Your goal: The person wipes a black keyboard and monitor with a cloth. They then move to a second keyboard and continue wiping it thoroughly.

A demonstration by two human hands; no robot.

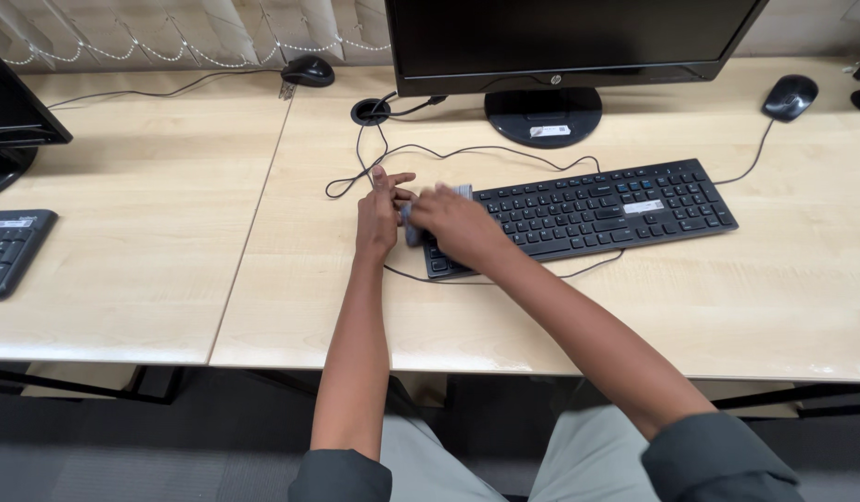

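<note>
Both hands meet mid-frame at the left end of the black keyboard (588,209); right hand (458,223) looks curled on a small grey cloth-like thing (413,231), kinda blurry; left hand (378,216) rests beside it, fingers loosely spread; monitor (560,42) up top.

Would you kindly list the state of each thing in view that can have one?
Monitor: screen dark, upright on its stand.
Keyboard: flat on the desk, angled, cable attached.
Grey object: at the keyboard's left end, under the right hand.
Left hand: fingers extended, beside the keyboard.
Right hand: resting over the keyboard's left end.
Right mouse: untouched, wired.
</note>
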